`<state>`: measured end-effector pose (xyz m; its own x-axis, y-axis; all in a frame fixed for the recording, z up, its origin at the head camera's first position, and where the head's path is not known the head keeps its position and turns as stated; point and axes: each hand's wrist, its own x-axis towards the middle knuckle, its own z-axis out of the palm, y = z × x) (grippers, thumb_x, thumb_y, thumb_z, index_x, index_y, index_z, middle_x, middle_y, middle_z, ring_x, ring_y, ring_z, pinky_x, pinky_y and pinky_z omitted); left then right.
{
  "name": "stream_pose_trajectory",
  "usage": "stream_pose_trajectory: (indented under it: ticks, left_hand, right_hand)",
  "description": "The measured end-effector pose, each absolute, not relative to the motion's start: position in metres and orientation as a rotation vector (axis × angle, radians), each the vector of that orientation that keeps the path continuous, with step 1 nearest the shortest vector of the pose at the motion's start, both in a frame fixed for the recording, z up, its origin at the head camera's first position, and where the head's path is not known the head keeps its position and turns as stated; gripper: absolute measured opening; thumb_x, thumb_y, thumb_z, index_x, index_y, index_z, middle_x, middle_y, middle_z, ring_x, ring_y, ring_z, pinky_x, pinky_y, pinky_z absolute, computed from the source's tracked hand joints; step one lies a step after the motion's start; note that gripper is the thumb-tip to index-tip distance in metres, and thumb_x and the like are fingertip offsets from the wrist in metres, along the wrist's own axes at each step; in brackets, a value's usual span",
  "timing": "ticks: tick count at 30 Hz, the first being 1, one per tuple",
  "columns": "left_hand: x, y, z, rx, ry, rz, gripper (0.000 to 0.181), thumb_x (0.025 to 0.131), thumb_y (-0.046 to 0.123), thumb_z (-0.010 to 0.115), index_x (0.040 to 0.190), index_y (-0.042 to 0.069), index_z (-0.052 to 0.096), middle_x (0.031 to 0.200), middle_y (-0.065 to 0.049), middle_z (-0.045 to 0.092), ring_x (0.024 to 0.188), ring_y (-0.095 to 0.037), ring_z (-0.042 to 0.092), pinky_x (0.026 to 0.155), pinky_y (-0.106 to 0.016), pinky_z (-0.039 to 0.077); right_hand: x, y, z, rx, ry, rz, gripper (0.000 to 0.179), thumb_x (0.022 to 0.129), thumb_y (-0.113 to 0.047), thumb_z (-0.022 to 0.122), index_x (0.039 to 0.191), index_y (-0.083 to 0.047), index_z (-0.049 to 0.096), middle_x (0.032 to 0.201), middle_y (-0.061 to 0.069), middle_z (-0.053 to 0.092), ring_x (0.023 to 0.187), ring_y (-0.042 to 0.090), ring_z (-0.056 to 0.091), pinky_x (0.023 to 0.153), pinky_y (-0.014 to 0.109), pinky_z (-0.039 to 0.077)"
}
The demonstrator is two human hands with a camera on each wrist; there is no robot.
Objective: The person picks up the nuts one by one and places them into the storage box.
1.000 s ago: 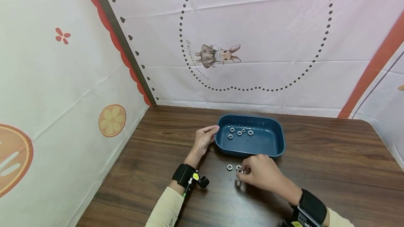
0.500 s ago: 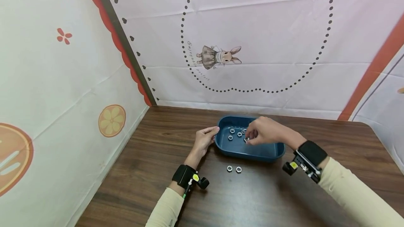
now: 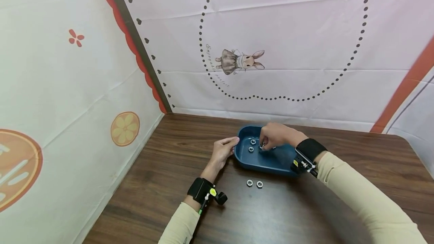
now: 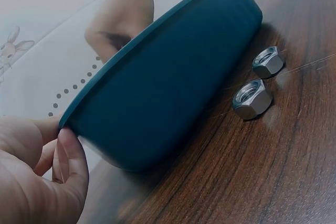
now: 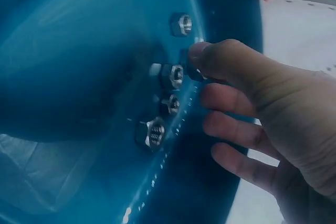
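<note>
A blue rectangular tray stands on the table, several metal hex nuts lying on its floor. My left hand pinches the tray's left end, with the thumb against the outer wall and rim in the left wrist view. My right hand is down inside the tray among the nuts. Its thumb and index finger pinch a dark nut, mostly hidden behind the thumb in the right wrist view. The other fingers are loosely bent. Two more nuts lie on the wood in front of the tray.
The brown wooden table reaches back to a printed white cloth wall. Another cloth wall stands along the left side. A black camera strap is on the right wrist.
My right hand has carried a nut from in front of the tray into it, then moved slightly left and lower among the nuts. The left hand stays on the tray's end.
</note>
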<state>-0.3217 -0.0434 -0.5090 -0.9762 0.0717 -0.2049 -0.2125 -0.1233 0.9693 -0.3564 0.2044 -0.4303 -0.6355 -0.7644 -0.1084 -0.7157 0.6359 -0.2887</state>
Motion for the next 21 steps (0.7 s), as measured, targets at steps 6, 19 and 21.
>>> stream_pose_trajectory:
  ticks: [6,19,21]
  left_hand:
    - [-0.322,-0.042,-0.509,-0.15,1.939,2.215,0.029,0.092,0.022,0.079,0.115,0.005,0.077,0.103,-0.006,0.075,0.077,-0.008,0.061,0.066,-0.017,0.054]
    - [-0.323,-0.043,-0.511,-0.146,1.937,2.211,0.028,0.093,0.021,0.079,0.115,0.005,0.077,0.1,-0.005,0.073,0.077,-0.007,0.06,0.066,-0.018,0.054]
    - [-0.324,-0.044,-0.511,-0.146,1.937,2.213,0.028,0.093,0.021,0.079,0.115,0.005,0.078,0.103,-0.007,0.074,0.077,-0.008,0.06,0.066,-0.018,0.054]
  right_hand:
    - [-0.36,0.194,-0.436,-1.169,2.605,-0.182,0.015,0.084,-0.019,0.083,0.098,-0.013,0.083,0.08,-0.008,0.072,0.064,0.002,0.057,0.062,0.025,0.052]
    - [-0.362,0.186,-0.439,-1.104,2.582,-0.106,0.016,0.085,-0.019,0.084,0.1,-0.017,0.083,0.094,-0.004,0.076,0.067,0.002,0.061,0.062,0.025,0.054]
    - [-0.361,0.187,-0.437,-1.106,2.578,-0.142,0.016,0.085,-0.02,0.084,0.101,-0.017,0.083,0.096,-0.003,0.077,0.071,0.003,0.063,0.065,0.027,0.055]
